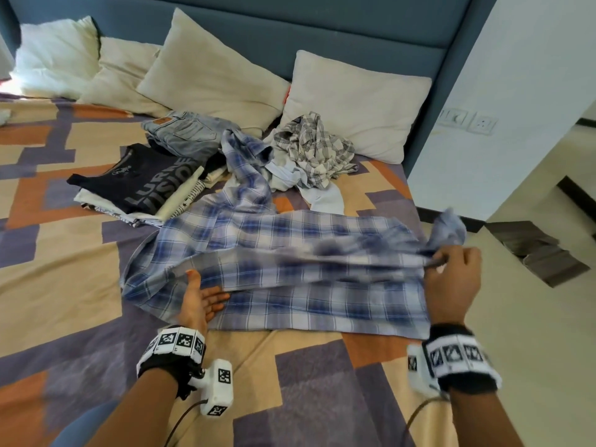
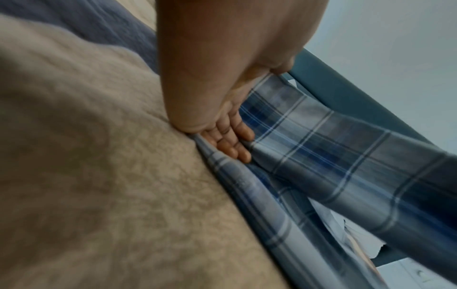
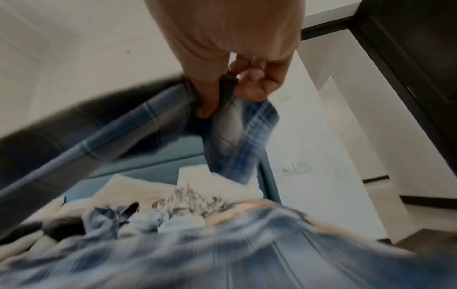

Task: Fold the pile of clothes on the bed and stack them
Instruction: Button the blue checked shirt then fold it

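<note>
Right hand (image 1: 451, 279) grip pinches blue plaid shirt (image 1: 290, 272) edge, apparently lifted; left hand (image 1: 201, 300) flat, fingers straight, pressing it onto bed (image 1: 64, 279).

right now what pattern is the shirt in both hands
Blue and white plaid shirt; clearest in the head view.
</note>
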A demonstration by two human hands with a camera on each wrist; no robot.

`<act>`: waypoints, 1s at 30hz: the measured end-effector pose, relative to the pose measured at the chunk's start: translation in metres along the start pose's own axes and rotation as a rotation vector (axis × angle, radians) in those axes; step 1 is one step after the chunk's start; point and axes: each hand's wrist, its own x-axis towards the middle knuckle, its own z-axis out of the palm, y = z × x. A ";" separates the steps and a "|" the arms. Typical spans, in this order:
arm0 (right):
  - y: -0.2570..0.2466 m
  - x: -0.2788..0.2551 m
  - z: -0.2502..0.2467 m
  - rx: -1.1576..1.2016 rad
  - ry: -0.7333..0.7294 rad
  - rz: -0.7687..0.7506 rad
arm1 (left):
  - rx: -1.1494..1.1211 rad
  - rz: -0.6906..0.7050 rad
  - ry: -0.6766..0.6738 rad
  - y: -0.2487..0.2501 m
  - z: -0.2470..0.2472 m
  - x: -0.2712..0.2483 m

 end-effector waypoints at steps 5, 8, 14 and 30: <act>0.073 -0.095 -0.001 0.084 -0.279 0.356 | -0.193 -0.001 0.046 0.002 -0.006 -0.012; 0.086 -0.110 -0.001 0.394 -0.226 0.836 | -0.233 -0.048 0.080 0.017 -0.012 -0.014; 0.052 -0.066 0.011 0.830 -0.247 1.177 | -0.197 -0.127 0.168 0.037 -0.014 -0.010; 0.018 -0.010 0.005 1.539 -0.282 1.250 | -0.605 -0.197 0.129 0.037 -0.036 -0.022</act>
